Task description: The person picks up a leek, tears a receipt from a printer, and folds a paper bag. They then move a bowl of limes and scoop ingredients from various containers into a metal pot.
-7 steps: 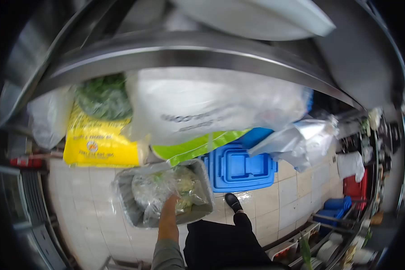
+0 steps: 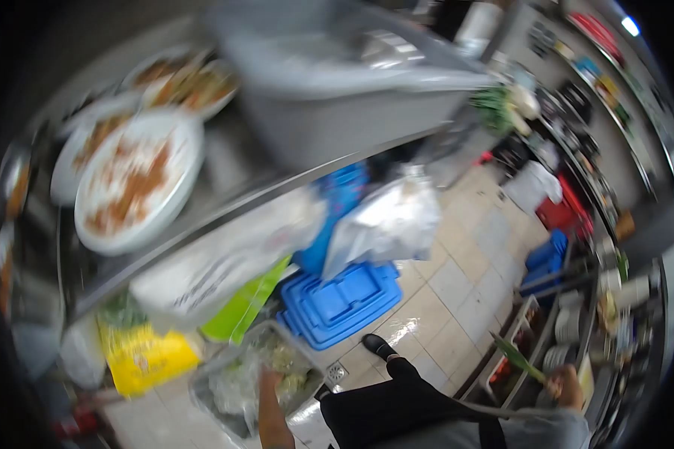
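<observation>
My left hand reaches down into a grey bin and touches the clear plastic and pale green scraps inside; its fingers are hidden and blurred. Off to the right, my right hand is closed around the lower end of a long green leafy stalk, which points up and left. A blue lidded box sits on the floor beside the bin.
Plates with food remains and a grey tub stand on a steel counter. Below it are a white sack, a yellow bag and a silvery bag. Shelves with crates line the right.
The view has swung to the right and tilted, bringing the plates and grey tub into sight. My right hand with the green stalk now shows; my left hand is still in the bin.
</observation>
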